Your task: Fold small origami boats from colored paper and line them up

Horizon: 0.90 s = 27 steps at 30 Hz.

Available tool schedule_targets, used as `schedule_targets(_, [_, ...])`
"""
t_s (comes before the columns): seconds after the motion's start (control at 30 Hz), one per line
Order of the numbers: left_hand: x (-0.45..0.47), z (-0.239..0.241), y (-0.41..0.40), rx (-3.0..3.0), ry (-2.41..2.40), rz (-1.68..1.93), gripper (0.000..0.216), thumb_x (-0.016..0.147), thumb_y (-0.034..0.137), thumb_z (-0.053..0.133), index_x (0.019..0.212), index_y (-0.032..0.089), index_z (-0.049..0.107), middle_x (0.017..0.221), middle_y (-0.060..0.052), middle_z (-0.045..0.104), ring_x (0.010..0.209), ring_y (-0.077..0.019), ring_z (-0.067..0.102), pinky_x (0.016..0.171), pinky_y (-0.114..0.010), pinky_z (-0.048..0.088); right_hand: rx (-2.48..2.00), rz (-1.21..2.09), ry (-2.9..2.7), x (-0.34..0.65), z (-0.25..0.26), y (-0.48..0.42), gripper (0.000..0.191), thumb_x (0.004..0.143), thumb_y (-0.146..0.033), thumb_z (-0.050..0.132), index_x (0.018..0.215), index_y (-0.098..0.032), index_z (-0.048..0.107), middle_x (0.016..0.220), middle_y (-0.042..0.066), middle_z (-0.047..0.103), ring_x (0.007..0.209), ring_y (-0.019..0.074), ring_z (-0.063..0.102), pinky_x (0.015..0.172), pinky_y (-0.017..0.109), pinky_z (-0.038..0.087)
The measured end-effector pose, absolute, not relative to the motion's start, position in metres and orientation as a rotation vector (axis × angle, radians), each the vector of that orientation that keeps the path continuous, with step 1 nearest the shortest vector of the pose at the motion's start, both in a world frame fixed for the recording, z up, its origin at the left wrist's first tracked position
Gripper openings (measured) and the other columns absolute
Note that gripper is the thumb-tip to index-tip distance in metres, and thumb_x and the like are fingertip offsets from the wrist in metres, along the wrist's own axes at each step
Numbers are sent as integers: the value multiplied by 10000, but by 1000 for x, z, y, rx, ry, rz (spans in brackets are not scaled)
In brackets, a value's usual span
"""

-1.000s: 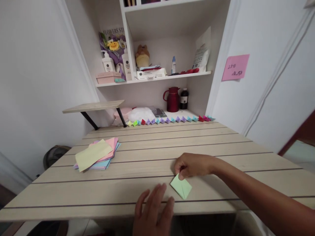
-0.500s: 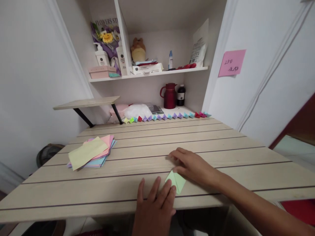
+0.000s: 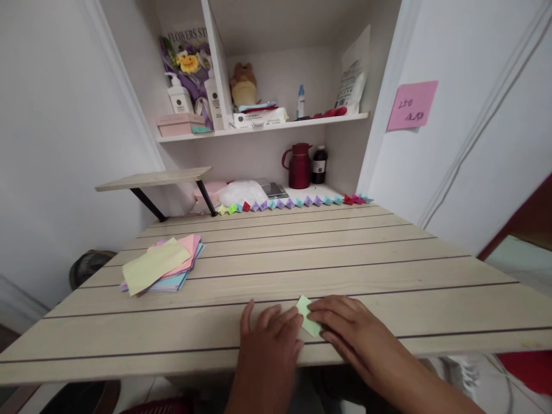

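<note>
A small folded piece of light green paper lies near the front edge of the wooden table. My left hand rests flat on the table with its fingertips on the paper's left side. My right hand lies flat over the paper's right side, fingers stretched out and pressing down. Most of the paper is hidden under the two hands.
A stack of coloured paper sheets with a yellow sheet on top lies at the left. A row of small folded paper shapes lines the table's far edge. Behind stand a red jug, a dark bottle, shelves and a pink note.
Both hands have closed in on the green paper. My right hand went from pinching its top corner to lying flat over it; my left hand slid forward onto its left side.
</note>
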<state>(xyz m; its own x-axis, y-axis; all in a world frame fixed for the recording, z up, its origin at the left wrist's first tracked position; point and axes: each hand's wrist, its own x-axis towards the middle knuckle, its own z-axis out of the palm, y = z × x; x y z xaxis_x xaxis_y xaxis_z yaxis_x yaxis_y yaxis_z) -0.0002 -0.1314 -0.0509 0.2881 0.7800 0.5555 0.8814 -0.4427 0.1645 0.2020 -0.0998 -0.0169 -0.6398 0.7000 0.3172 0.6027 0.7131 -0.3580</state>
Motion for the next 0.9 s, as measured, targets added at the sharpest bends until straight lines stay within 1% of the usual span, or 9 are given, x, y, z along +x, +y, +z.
schedule_targets(0.1, [1,-39,-136,-2421,-1444,-821,264,884,284,573,1142,309,622,1168,10,697,1055,-237,611,1032,-562,372,-1012,335,-2488,205,-13,-105,268,936,-223,483,1183,-261,581,1243,81,608,1154,236,530,991,441,432])
schedule_targets(0.2, [1,-38,-146,-2432,-1336,-861,230,890,336,563,1106,288,628,1140,6,701,1016,-212,616,1011,-491,408,-1009,374,-2521,210,-13,-113,219,915,-316,552,1124,-264,590,1261,82,590,1165,250,517,982,434,440])
schedule_targets(0.27, [0,-41,-152,-2452,-1314,-866,235,877,358,572,1089,273,628,1103,-9,707,993,-209,619,992,-467,422,-999,358,-2538,214,-19,-116,270,885,-339,602,1146,-275,576,1270,79,582,1161,258,518,973,432,448])
schedule_targets(0.37, [0,-42,-156,-2487,-1349,-829,264,855,362,604,1097,259,613,1079,-23,705,983,-219,621,967,-464,437,-1007,268,-2503,217,-32,-117,393,869,-290,619,1249,-276,518,1348,94,523,1201,268,490,991,442,432])
schedule_targets(0.47, [5,-38,-157,-2506,-1458,-837,248,837,330,633,1074,265,603,1064,-11,701,970,-225,624,955,-490,442,-1037,238,-2460,217,-35,-117,411,859,-269,626,1252,-272,509,1354,96,511,1210,276,477,992,451,421])
schedule_targets(0.6, [12,-33,-156,-2512,-1675,-903,174,799,286,671,960,262,609,972,-3,693,947,-240,621,977,-544,409,-1063,329,-2486,213,-21,-121,315,856,-296,632,1158,-277,546,1209,75,595,1098,267,532,920,439,442])
schedule_targets(0.7, [11,-33,-157,-2536,-1723,-930,167,778,240,678,924,257,598,964,-3,678,970,-244,612,1011,-561,368,-1054,382,-2498,211,-14,-125,237,867,-278,615,1097,-274,560,1161,64,610,1059,251,540,893,418,436])
schedule_targets(0.8, [9,-34,-159,-2575,-1704,-988,187,783,194,664,948,256,602,975,2,668,974,-231,606,1002,-534,368,-1057,379,-2456,210,-15,-127,195,883,-282,601,1075,-282,569,1146,50,618,1065,245,533,900,412,417])
schedule_targets(0.9, [7,-31,-158,-2585,-1725,-1029,155,792,151,650,915,242,623,916,-1,657,906,-218,597,904,-470,415,-1099,370,-2399,206,-15,-127,121,907,-266,568,1024,-284,590,1113,40,632,1048,242,536,888,412,406])
